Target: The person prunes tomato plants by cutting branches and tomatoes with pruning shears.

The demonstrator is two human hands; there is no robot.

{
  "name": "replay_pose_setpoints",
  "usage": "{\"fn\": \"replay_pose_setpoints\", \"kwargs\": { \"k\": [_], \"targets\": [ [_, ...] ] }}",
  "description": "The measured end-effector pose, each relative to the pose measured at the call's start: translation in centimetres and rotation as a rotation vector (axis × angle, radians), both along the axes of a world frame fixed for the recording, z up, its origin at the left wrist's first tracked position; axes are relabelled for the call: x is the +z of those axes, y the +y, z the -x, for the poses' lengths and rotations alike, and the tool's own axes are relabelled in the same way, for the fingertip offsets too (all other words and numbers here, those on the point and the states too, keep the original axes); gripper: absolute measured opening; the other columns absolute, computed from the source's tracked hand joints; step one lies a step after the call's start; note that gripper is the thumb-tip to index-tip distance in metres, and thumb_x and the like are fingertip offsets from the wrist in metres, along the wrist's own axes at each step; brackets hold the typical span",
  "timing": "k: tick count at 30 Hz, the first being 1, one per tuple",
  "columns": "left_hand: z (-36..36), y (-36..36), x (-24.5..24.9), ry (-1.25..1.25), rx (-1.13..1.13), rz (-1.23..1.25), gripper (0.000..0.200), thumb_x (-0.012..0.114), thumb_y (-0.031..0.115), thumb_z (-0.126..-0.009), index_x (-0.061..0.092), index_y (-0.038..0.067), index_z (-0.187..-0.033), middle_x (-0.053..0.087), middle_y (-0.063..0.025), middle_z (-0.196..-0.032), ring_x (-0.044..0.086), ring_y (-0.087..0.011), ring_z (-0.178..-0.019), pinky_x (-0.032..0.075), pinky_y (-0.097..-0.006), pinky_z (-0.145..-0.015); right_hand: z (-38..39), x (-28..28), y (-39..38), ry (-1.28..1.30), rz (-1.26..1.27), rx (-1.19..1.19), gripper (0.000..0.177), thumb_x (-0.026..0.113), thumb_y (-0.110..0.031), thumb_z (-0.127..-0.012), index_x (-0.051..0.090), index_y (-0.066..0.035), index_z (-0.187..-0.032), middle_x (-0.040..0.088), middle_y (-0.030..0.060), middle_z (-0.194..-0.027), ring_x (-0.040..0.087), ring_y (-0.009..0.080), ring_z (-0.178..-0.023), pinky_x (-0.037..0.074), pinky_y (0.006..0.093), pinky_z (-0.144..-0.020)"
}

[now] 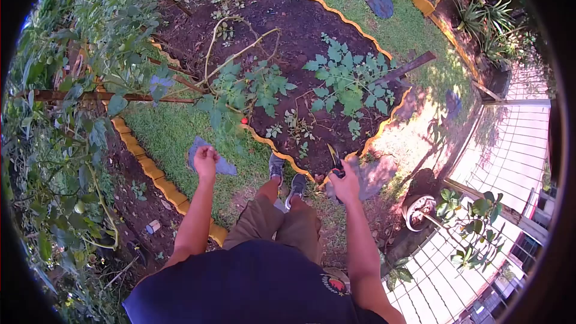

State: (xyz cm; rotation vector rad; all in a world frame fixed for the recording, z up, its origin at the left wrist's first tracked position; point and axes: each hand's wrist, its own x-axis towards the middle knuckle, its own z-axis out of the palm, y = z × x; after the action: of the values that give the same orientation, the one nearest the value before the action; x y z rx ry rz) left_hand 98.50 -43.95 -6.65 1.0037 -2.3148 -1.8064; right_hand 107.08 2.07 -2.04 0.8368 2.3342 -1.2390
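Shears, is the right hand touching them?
Touching. The head view shows the right hand closed around the shears, with the blades poking out above it.

grass (159,135) lay free at frame centre; leafy branches (54,138) crowded the left edge, a plant (240,93) blocked upper centre, a fence (510,144) closed the right.
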Motion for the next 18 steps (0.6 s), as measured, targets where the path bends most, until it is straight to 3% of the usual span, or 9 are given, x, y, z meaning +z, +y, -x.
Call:
{"fn": "replay_pose_setpoints", "kwargs": {
  "k": [2, 5, 7, 9, 11, 12, 14, 17, 18],
  "targets": [
    [-2.5, 4.8, 0.3, -0.194, -0.19, -0.092, 0.007, 0.063, 0.01, -0.098, 0.059, 0.004, -0.097, 0.066, -0.0064, -0.071, 0.061, -0.0127, -0.054, 0.046, -0.0269, -0.047, -7.7, 0.3, -0.2, -0.164, -0.117, 0.077, 0.059, 0.073, -0.034, -0.078, 0.061, -0.015, -0.132, 0.072, 0.0175, -0.108, 0.069, 0.0381, -0.1, 0.053, 0.0467, -0.087],
    [-2.1, 11.0, 0.5, -0.269, -0.473, 0.005, 0.011, 0.064, 0.007, -0.096, 0.058, 0.003, -0.104, 0.062, -0.0066, -0.061, 0.058, -0.0125, -0.047, 0.048, -0.0276, -0.046, -20.7, -1.8, 0.4, -0.489, -0.099, 0.163, 0.053, 0.072, -0.042, -0.077, 0.065, -0.016, -0.122, 0.073, 0.0185, -0.105, 0.069, 0.0395, -0.102, 0.053, 0.049, -0.088],
    [1.1, 14.1, 2.8, -0.388, -0.629, 0.139, 0.044, 0.066, 0.005, -0.092, 0.05, 0.005, -0.134, 0.07, -0.0215, -0.098, 0.072, -0.0254, -0.074, 0.057, -0.0351, -0.062, -29.1, -3.9, 1.1, -0.716, -0.101, 0.212, 0.061, 0.07, -0.047, -0.077, 0.065, -0.01, -0.125, 0.069, 0.0229, -0.116, 0.066, 0.0389, -0.111, 0.051, 0.0494, -0.094],
    [1.8, 16.1, 4.0, 0.003, -0.876, 0.727, 0.083, 0.07, 0.01, -0.089, 0.023, 0.011, -0.158, 0.039, -0.0325, -0.151, 0.061, -0.0382, -0.123, 0.056, -0.0431, -0.089, -36.0, -4.0, 1.0, -0.751, -0.102, 0.06, 0.054, 0.073, -0.048, -0.074, 0.072, -0.005, -0.107, 0.072, 0.0245, -0.1, 0.07, 0.0413, -0.099, 0.054, 0.0495, -0.086],
    [1.9, 17.4, 9.8, -0.168, -0.995, 0.592, 0.097, 0.071, 0.016, -0.088, 0.008, 0.014, -0.161, 0.012, -0.0272, -0.161, 0.041, -0.0394, -0.139, 0.048, -0.0449, -0.102, -40.6, -4.0, 1.8, -0.843, -0.03, 0.141, 0.057, 0.073, -0.043, -0.071, 0.072, 0.003, -0.105, 0.073, 0.0235, -0.103, 0.071, 0.0384, -0.099, 0.055, 0.0458, -0.084],
    [1.7, 17.6, 12.3, -0.252, -1.051, 0.525, 0.104, 0.071, 0.019, -0.087, 0.0, 0.016, -0.162, -0.002, -0.0246, -0.167, 0.031, -0.04, -0.147, 0.044, -0.0459, -0.109, -41.0, -2.4, 1.9, -0.841, 0.049, -0.046, 0.049, 0.074, -0.037, -0.071, 0.072, 0.005, -0.096, 0.072, 0.0197, -0.093, 0.07, 0.0337, -0.088, 0.054, 0.0442, -0.077],
    [-0.8, 15.6, 13.1, -0.217, -1.248, 0.526, 0.1, 0.071, 0.026, -0.088, 0.005, 0.015, -0.162, 0.007, -0.0233, -0.166, 0.034, -0.0401, -0.145, 0.042, -0.0457, -0.111, -39.1, 4.9, 0.8, -0.841, 0.157, -0.274, 0.037, 0.075, -0.027, -0.071, 0.071, 0.007, -0.084, 0.069, 0.0125, -0.078, 0.066, 0.0247, -0.071, 0.051, 0.0412, -0.065],
    [-8.5, 9.2, 9.1, -0.052, -1.382, 0.488, 0.09, 0.071, 0.034, -0.087, 0.023, 0.009, -0.159, 0.029, -0.0226, -0.161, 0.042, -0.0387, -0.141, 0.039, -0.0448, -0.114, -40.5, 2.7, 1.8, -0.598, 0.277, -0.125, 0.027, 0.072, -0.023, -0.075, 0.069, 0.004, -0.082, 0.066, 0.0093, -0.073, 0.063, 0.0215, -0.064, 0.049, 0.0397, -0.059],
    [-11.8, 6.4, 7.5, -0.222, -1.408, 0.39, 0.088, 0.069, 0.036, -0.088, 0.026, 0.006, -0.158, 0.038, -0.0239, -0.156, 0.047, -0.0392, -0.137, 0.039, -0.0444, -0.114, -40.5, 1.0, 2.3, -0.501, 0.263, -0.002, 0.024, 0.071, -0.021, -0.076, 0.069, 0.003, -0.081, 0.065, 0.0082, -0.071, 0.062, 0.0205, -0.062, 0.048, 0.0393, -0.057]
  ]
}}
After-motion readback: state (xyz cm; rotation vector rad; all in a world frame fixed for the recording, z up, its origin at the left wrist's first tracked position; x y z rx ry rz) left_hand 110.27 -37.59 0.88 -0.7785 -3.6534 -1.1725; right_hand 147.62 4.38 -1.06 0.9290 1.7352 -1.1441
